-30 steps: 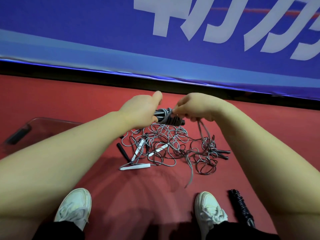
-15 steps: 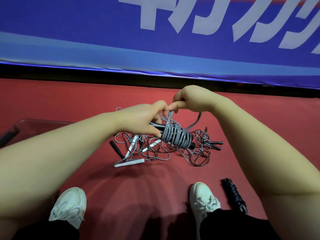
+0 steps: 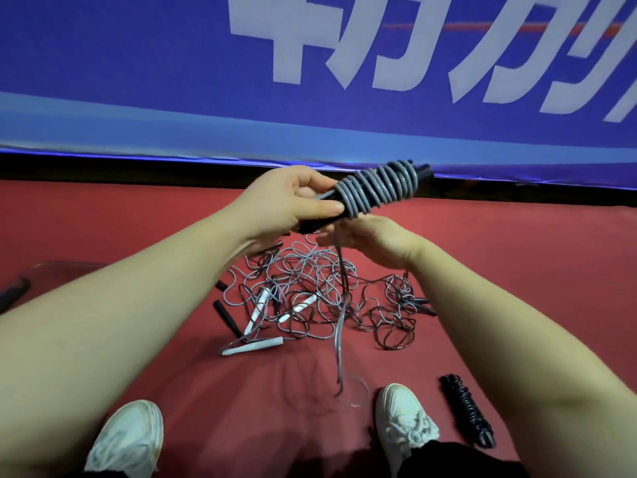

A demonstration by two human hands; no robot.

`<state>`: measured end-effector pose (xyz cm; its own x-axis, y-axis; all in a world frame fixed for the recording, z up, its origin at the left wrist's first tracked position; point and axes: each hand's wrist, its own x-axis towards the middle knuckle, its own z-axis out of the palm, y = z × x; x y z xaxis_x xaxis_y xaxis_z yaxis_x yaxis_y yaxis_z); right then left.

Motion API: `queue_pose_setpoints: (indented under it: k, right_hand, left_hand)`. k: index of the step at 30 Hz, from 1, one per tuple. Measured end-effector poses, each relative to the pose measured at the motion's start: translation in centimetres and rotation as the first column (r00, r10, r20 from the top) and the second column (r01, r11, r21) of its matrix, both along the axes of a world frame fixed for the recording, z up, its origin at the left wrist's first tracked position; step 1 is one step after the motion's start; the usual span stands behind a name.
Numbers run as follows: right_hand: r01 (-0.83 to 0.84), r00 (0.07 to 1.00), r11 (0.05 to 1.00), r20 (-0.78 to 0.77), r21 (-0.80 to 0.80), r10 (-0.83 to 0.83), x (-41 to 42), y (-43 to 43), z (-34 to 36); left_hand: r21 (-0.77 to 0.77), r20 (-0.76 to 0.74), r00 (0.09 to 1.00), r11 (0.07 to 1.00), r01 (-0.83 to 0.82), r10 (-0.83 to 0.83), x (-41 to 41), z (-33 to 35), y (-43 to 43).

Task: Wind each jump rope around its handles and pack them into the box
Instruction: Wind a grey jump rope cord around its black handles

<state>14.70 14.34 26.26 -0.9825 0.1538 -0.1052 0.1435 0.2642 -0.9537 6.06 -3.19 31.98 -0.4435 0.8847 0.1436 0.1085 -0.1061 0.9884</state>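
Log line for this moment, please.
stage: winding | left hand: grips black handles, grey rope coiled on them | right hand: at hanging rope tail, grip unclear | floor: tangled ropes, one wound black rope

The left hand (image 3: 293, 201) grips a wound jump rope (image 3: 375, 191) above the floor (image 3: 517, 270). Just under it the right hand (image 3: 372, 236) holds its loose end (image 3: 339, 339), which hangs down in front of the tangle of ropes (image 3: 303, 291). The box (image 3: 51, 270) sits at the floor's left edge. A second wound rope (image 3: 467, 414) lies right of the right shoe (image 3: 403, 422).
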Motion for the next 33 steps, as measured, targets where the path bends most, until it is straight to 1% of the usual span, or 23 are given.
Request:
queue_pose_setpoints:
  k: [1, 3, 5, 7, 9, 10, 12, 13, 15, 16, 17, 18, 19, 20, 21, 22, 23, 24, 25, 26, 28, 31, 33]
  right_hand:
    - [0.000, 0.999, 0.996, -0.034, -0.087, -0.003, -0.3, -0.7, -0.1]
    - [-0.043, 0.997, 0.986, -0.070, -0.160, 0.032, -0.7, -1.6, -0.2]
    - [-0.019, 0.999, 0.994, -0.040, -0.108, 0.014, -1.1, -2.2, -0.1]
    - [0.055, 0.996, 0.998, -0.066, -0.004, -0.055, -1.6, -2.5, 0.4]
    - [0.128, 0.989, 0.976, -0.099, 0.177, -0.112, -1.9, -2.8, 1.3]
    - [0.136, 0.989, 0.936, -0.097, 0.324, -0.111, -2.0, -3.1, 1.8]
    - [0.112, 0.994, 0.807, -0.057, 0.580, -0.096, -2.2, -3.5, 2.2]
    - [0.103, 0.994, 0.762, -0.048, 0.639, -0.095, -2.3, -3.9, 2.3]
    - [0.114, 0.993, 0.717, -0.062, 0.688, -0.098, -2.7, -4.5, 2.3]
    - [0.123, 0.992, 0.680, -0.070, 0.722, -0.106, -2.9, -4.7, 2.4]
    - [0.134, 0.990, 0.639, -0.076, 0.757, -0.118, -3.1, -5.0, 2.4]
    - [0.143, 0.988, 0.608, -0.081, 0.781, -0.128, -3.3, -5.3, 2.3]
    - [0.150, 0.987, 0.599, -0.084, 0.787, -0.137, -3.4, -5.6, 2.2]
    - [0.154, 0.986, 0.603, -0.086, 0.782, -0.140, -3.6, -6.1, 2.0]
    - [0.154, 0.987, 0.632, -0.082, 0.760, -0.142, -3.7, -6.6, 1.8]
    - [0.164, 0.985, 0.699, -0.078, 0.696, -0.154, -3.8, -7.0, 1.5]
    - [0.185, 0.981, 0.790, -0.066, 0.584, -0.182, -3.9, -7.2, 1.3]
    - [0.217, 0.975, 0.872, -0.056, 0.439, -0.214, -3.9, -7.3, 1.3]
    - [0.251, 0.968, 0.912, -0.065, 0.326, -0.243, -3.9, -7.1, 1.4]
    - [0.278, 0.961, 0.919, -0.087, 0.280, -0.264, -3.8, -6.9, 1.6]
    - [0.283, 0.959, 0.913, -0.099, 0.293, -0.266, -3.6, -6.5, 1.9]
    - [0.211, 0.977, 0.928, -0.050, 0.307, -0.206, -3.1, -7.0, 2.6]
    - [0.177, 0.983, 0.927, -0.023, 0.330, -0.180, -3.1, -7.5, 3.1]
  left_hand:
    - [0.013, 0.039, 0.999, 1.000, -0.027, 0.027, -0.2, 0.2, 0.1]
    - [0.027, 0.115, 0.988, 0.994, -0.106, 0.102, -1.0, 0.5, 0.2]
    - [0.004, 0.149, 0.969, 0.980, -0.200, 0.197, -2.1, 0.6, 0.2]
    - [-0.050, 0.092, 0.956, 0.960, -0.274, 0.278, -3.5, 0.1, -0.1]
    - [-0.136, -0.023, 0.941, 0.932, -0.337, 0.337, -4.6, -1.0, -0.6]
    - [-0.172, -0.103, 0.931, 0.915, -0.364, 0.351, -5.0, -1.5, -0.8]
    - [-0.220, -0.289, 0.886, 0.875, -0.430, 0.363, -5.2, -2.1, -1.0]
    - [-0.223, -0.358, 0.857, 0.857, -0.465, 0.372, -5.2, -2.2, -1.0]
    - [-0.212, -0.414, 0.820, 0.834, -0.510, 0.396, -5.2, -2.4, -0.7]
    - [-0.213, -0.399, 0.822, 0.831, -0.515, 0.407, -5.2, -2.5, -0.6]
    - [-0.209, -0.331, 0.842, 0.838, -0.505, 0.425, -5.2, -2.6, -0.6]
    - [-0.201, -0.209, 0.872, 0.853, -0.481, 0.443, -5.2, -2.6, -0.6]
    - [-0.192, -0.036, 0.890, 0.871, -0.453, 0.455, -5.1, -2.5, -0.6]
    - [-0.179, 0.170, 0.875, 0.887, -0.425, 0.454, -5.0, -2.2, -0.6]
    - [-0.162, 0.349, 0.830, 0.900, -0.405, 0.436, -5.0, -1.8, -0.7]
    - [-0.146, 0.456, 0.789, 0.909, -0.390, 0.412, -5.1, -1.6, -0.8]
    - [-0.138, 0.494, 0.779, 0.919, -0.368, 0.386, -5.3, -1.4, -0.8]
    - [-0.141, 0.484, 0.795, 0.929, -0.342, 0.366, -5.5, -1.2, -0.9]
    - [-0.151, 0.449, 0.821, 0.936, -0.319, 0.352, -5.6, -1.2, -1.1]
    - [-0.162, 0.409, 0.844, 0.938, -0.308, 0.347, -5.6, -1.2, -1.2]
    - [-0.170, 0.356, 0.862, 0.932, -0.321, 0.361, -5.7, -1.3, -1.5]
    - [-0.136, 0.286, 0.857, 0.904, -0.406, 0.428, -5.6, -1.7, -1.6]
    - [-0.115, 0.099, 0.874, 0.878, -0.464, 0.475, -5.7, -2.1, -1.5]
